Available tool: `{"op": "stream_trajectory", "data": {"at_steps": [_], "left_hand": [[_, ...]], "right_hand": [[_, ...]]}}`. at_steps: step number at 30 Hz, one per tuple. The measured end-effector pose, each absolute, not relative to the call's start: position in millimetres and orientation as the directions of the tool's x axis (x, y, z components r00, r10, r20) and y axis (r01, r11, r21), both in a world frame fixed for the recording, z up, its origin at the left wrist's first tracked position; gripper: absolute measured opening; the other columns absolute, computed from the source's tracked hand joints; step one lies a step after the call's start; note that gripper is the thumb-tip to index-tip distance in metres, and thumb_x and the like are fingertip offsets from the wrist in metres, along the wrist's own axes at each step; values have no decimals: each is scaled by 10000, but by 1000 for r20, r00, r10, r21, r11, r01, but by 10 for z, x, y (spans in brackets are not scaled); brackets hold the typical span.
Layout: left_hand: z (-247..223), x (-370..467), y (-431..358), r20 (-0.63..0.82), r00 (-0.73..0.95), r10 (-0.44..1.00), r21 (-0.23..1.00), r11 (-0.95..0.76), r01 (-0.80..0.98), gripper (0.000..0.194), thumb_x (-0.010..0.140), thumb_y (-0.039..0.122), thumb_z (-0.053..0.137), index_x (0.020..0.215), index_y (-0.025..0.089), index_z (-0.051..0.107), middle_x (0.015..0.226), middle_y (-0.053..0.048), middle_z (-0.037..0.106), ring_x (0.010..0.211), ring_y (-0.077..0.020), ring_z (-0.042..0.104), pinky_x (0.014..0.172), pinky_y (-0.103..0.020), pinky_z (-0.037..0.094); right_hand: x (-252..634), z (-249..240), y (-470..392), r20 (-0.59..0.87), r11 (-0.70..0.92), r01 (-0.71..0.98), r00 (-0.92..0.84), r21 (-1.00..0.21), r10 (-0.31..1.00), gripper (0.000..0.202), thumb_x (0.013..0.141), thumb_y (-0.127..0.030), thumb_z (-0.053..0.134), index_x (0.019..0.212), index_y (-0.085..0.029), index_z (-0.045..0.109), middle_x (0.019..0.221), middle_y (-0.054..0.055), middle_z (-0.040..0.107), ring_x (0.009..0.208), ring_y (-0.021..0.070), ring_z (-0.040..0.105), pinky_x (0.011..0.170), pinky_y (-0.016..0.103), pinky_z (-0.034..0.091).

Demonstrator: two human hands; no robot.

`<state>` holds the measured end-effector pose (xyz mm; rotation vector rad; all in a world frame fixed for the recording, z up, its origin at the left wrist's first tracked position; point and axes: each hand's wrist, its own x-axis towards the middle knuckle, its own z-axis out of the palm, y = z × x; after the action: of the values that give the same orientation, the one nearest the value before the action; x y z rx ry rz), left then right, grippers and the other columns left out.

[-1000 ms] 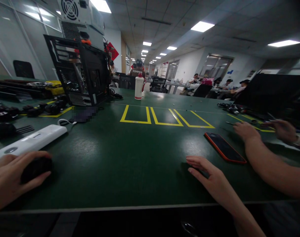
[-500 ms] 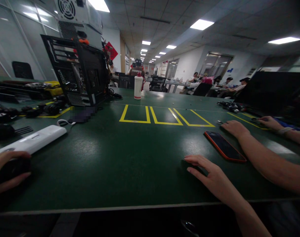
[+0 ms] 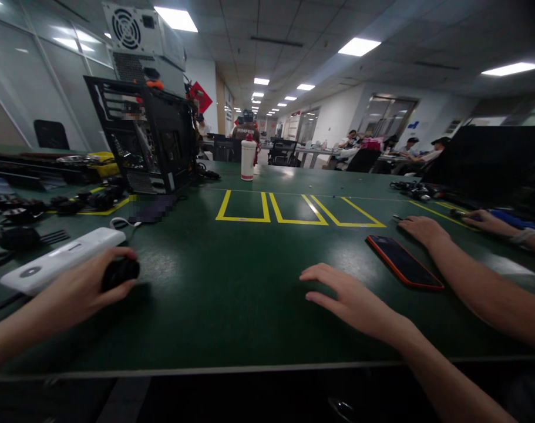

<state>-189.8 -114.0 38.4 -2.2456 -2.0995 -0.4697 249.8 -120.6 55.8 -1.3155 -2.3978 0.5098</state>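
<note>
My left hand (image 3: 93, 279) grips a round black object (image 3: 121, 273) between fingers and thumb, just right of a white power strip (image 3: 69, 258). What the black object is, I cannot make out. My right hand (image 3: 346, 296) hovers low over or rests on the green table (image 3: 232, 294), fingers apart, with nothing in it. Three yellow tape outlines (image 3: 243, 220) lie side by side on the table beyond both hands.
An orange-edged phone (image 3: 403, 261) lies right of my right hand, beside another person's arm (image 3: 474, 276) and hand. A white bottle (image 3: 248, 160) stands far back. An open computer case (image 3: 150, 138) and black parts (image 3: 18, 238) occupy the left; a dark monitor (image 3: 491, 167) the right.
My left hand has moved right, away from the left edge, carrying the black object. My right hand has shifted left, still apart-fingered.
</note>
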Motion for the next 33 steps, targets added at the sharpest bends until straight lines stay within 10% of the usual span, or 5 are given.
{"op": "stream_trajectory", "data": {"at_steps": [12, 33], "left_hand": [[167, -29, 94, 487, 520, 702, 347, -701, 622, 370, 702, 263, 533, 1037, 197, 392, 1033, -55, 495, 910, -198, 536, 781, -348, 446], [86, -4, 30, 498, 552, 669, 346, -737, 581, 630, 722, 372, 536, 1227, 168, 220, 1208, -138, 381, 1097, -266, 436, 897, -443, 386]], "right_hand": [[1727, 84, 82, 211, 296, 222, -340, -929, 916, 345, 750, -382, 510, 1021, -174, 553, 977, 72, 594, 836, 159, 570, 777, 350, 455], [1688, 9, -3, 251, 251, -36, -284, -967, 926, 328, 629, -296, 644, 917, -154, 575, 956, 52, 608, 867, 138, 558, 837, 323, 415]]}}
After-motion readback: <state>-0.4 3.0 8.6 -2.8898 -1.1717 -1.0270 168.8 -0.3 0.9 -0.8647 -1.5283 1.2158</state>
